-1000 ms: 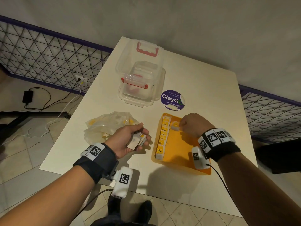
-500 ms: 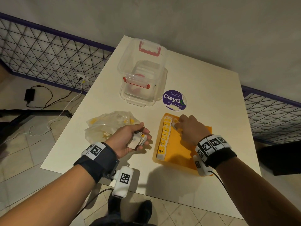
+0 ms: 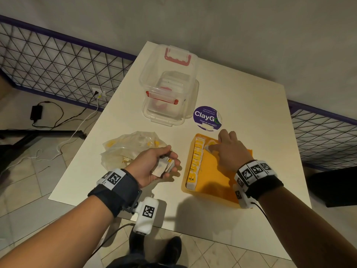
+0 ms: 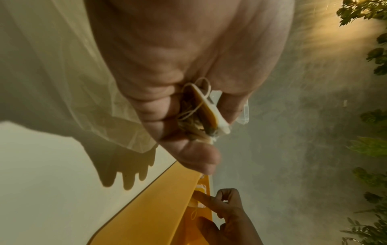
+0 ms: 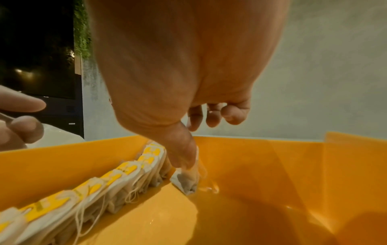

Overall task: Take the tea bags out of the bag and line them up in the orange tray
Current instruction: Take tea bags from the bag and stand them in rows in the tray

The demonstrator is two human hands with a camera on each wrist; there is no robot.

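Observation:
The orange tray (image 3: 218, 178) sits on the white table at the right. A row of tea bags (image 3: 197, 161) with yellow tags stands along its left wall. My right hand (image 3: 214, 147) is at the tray's far end and pinches one tea bag (image 5: 186, 179) with thumb and forefinger, its lower end on the tray floor beside the row (image 5: 100, 184). My left hand (image 3: 168, 161) hovers left of the tray, palm up, gripping a few tea bags (image 3: 166, 167) with their strings (image 4: 209, 109). The crumpled clear bag (image 3: 131, 151) with more tea bags lies behind it.
A clear lidded box with red latches (image 3: 170, 93) stands at the back of the table. A round purple sticker (image 3: 206, 118) lies just beyond the tray. The near table edge runs close under both wrists. Mesh fencing and floor cables are on the left.
My right hand has moved along the tray to its far end and brought the tea bag down next to the row. The left hand has stayed in place with its tea bags.

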